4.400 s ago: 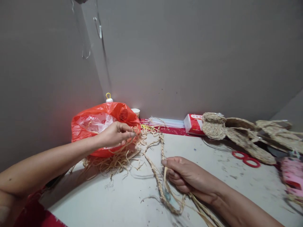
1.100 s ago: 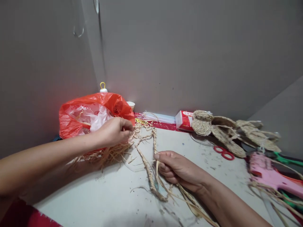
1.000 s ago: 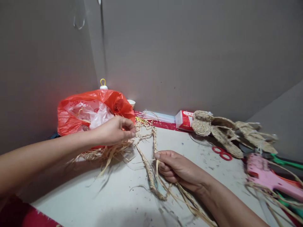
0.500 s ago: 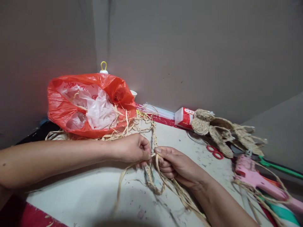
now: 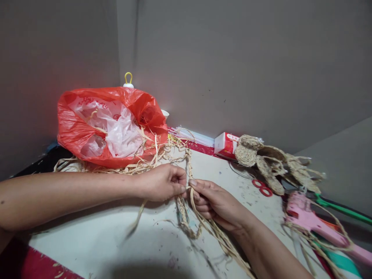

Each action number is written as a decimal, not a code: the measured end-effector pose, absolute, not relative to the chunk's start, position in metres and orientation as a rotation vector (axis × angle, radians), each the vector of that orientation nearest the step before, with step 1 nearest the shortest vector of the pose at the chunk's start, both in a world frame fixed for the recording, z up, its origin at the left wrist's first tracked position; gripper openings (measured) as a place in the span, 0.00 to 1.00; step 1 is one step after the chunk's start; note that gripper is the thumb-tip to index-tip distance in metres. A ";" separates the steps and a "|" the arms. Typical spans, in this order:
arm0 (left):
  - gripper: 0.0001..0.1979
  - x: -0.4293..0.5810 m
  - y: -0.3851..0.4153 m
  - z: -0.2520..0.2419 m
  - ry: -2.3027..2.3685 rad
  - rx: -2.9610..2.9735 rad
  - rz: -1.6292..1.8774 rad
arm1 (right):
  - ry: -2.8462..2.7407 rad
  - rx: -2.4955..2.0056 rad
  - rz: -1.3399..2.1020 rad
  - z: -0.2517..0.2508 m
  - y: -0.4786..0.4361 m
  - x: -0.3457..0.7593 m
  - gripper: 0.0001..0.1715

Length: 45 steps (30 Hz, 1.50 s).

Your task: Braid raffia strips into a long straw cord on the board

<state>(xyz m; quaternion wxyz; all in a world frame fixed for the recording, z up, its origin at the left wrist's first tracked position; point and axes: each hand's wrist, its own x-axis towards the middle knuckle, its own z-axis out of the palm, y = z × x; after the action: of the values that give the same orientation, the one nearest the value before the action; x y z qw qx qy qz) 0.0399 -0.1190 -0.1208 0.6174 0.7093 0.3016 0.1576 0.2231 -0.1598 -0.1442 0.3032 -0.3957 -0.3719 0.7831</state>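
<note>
Pale raffia-like strands run between my two hands at the middle of the table. My left hand (image 5: pixel 167 182) is closed in a pinch on a strand, and a loose strand end (image 5: pixel 139 219) hangs below its wrist. Close beside it, my right hand (image 5: pixel 209 197) grips more strands between thumb and forefinger; a bundle of long strands (image 5: pixel 229 244) trails from it toward the front right. A braided cord (image 5: pixel 189 162) leads up behind the hands toward the pile at the back, and its braided loop (image 5: pixel 190 232) lies on the table below them.
A red plastic bag (image 5: pixel 72 130) with loose strands stands at the back left. Along the back lie a red and white box (image 5: pixel 225 145) and woven straw pieces (image 5: pixel 266 159). Red-handled scissors (image 5: pixel 262 188) and a pink glue gun (image 5: pixel 314 221) are at the right on the white table (image 5: pixel 93 240).
The loose strand end under my left hand has swung to the left and drawn up shorter. Both hands keep nearly the same place and hold.
</note>
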 end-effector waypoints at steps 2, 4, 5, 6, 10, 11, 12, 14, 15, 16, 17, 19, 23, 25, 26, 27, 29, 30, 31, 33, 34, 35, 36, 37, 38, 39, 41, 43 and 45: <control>0.05 0.039 -0.119 -0.121 0.680 1.663 0.402 | -0.990 -1.057 2.069 -0.144 -0.160 0.223 0.22; 0.05 0.039 -0.118 -0.122 0.680 1.664 0.395 | -0.986 -1.072 2.065 -0.144 -0.159 0.223 0.22; 0.05 0.039 -0.117 -0.122 0.680 1.663 0.379 | -0.983 -1.079 2.064 -0.145 -0.159 0.222 0.22; 0.05 0.040 -0.117 -0.123 0.678 1.661 0.362 | -0.980 -1.085 2.061 -0.145 -0.160 0.222 0.23; 0.04 0.040 -0.116 -0.123 0.668 1.660 0.339 | -0.969 -1.096 2.048 -0.144 -0.160 0.222 0.24; 0.04 0.040 -0.116 -0.122 0.667 1.675 0.342 | -0.963 -1.094 2.049 -0.144 -0.160 0.222 0.24; 0.04 0.040 -0.117 -0.122 0.670 1.692 0.347 | -0.953 -1.090 2.053 -0.144 -0.160 0.222 0.24; 0.03 0.039 -0.117 -0.121 0.691 1.709 0.354 | -0.932 -1.084 2.064 -0.144 -0.160 0.222 0.23; 0.02 0.040 -0.116 -0.121 0.705 1.704 0.353 | -0.925 -1.081 2.069 -0.144 -0.160 0.222 0.23; 0.01 0.040 -0.116 -0.121 0.718 1.695 0.347 | -0.921 -1.079 2.073 -0.144 -0.160 0.223 0.23; 0.03 0.040 -0.116 -0.121 0.729 1.692 0.341 | -0.922 -1.077 2.075 -0.145 -0.160 0.223 0.23; 0.04 0.041 -0.114 -0.122 0.748 1.717 0.334 | -0.938 -1.075 2.069 -0.145 -0.160 0.223 0.23; 0.07 0.042 -0.113 -0.124 0.725 1.762 0.345 | -0.992 -1.087 2.022 -0.145 -0.161 0.220 0.24; 0.08 0.042 -0.113 -0.123 0.708 1.744 0.355 | -1.007 -1.098 2.002 -0.144 -0.162 0.219 0.24; 0.08 0.043 -0.113 -0.122 0.710 1.740 0.356 | -1.011 -1.099 1.997 -0.143 -0.162 0.219 0.24; 0.08 0.043 -0.113 -0.120 0.717 1.740 0.350 | -1.012 -1.096 1.995 -0.142 -0.162 0.219 0.24; 0.08 0.043 -0.113 -0.115 0.739 1.755 0.328 | -1.016 -1.075 2.002 -0.140 -0.163 0.221 0.23; 0.08 0.043 -0.113 -0.112 0.753 1.766 0.317 | -1.021 -1.062 2.008 -0.140 -0.163 0.222 0.23; 0.09 0.044 -0.113 -0.110 0.768 1.776 0.309 | -1.030 -1.051 2.011 -0.139 -0.163 0.223 0.22; 0.09 0.044 -0.112 -0.105 0.791 1.794 0.296 | -1.055 -1.046 2.005 -0.139 -0.163 0.225 0.21; 0.09 0.044 -0.112 -0.104 0.796 1.799 0.288 | -1.070 -1.053 1.996 -0.139 -0.162 0.226 0.21; 0.09 0.044 -0.112 -0.103 0.802 1.800 0.278 | -1.084 -1.065 1.987 -0.139 -0.162 0.226 0.20; 0.10 0.045 -0.111 -0.103 0.804 1.799 0.268 | -1.099 -1.082 1.978 -0.139 -0.162 0.226 0.19; 0.10 0.045 -0.111 -0.103 0.800 1.800 0.261 | -1.115 -1.105 1.965 -0.139 -0.162 0.227 0.19; 0.10 0.045 -0.111 -0.104 0.793 1.805 0.257 | -1.131 -1.132 1.953 -0.139 -0.161 0.226 0.20; 0.11 0.045 -0.110 -0.105 0.788 1.813 0.253 | -1.148 -1.162 1.936 -0.139 -0.161 0.226 0.20; 0.10 0.045 -0.110 -0.107 0.787 1.832 0.241 | -1.185 -1.225 1.879 -0.138 -0.162 0.224 0.21; 0.09 0.045 -0.109 -0.108 0.804 1.849 0.220 | -1.225 -1.274 1.812 -0.139 -0.163 0.222 0.21; 0.08 0.045 -0.108 -0.108 0.831 1.872 0.198 | -1.254 -1.314 1.752 -0.140 -0.164 0.219 0.20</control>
<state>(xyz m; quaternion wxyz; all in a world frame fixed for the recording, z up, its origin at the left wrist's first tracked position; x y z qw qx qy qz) 0.0447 -0.1081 -0.1080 0.5157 0.7795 0.3459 0.0823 0.2194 -0.1640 -0.1402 0.3039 -0.4962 -0.4734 0.6613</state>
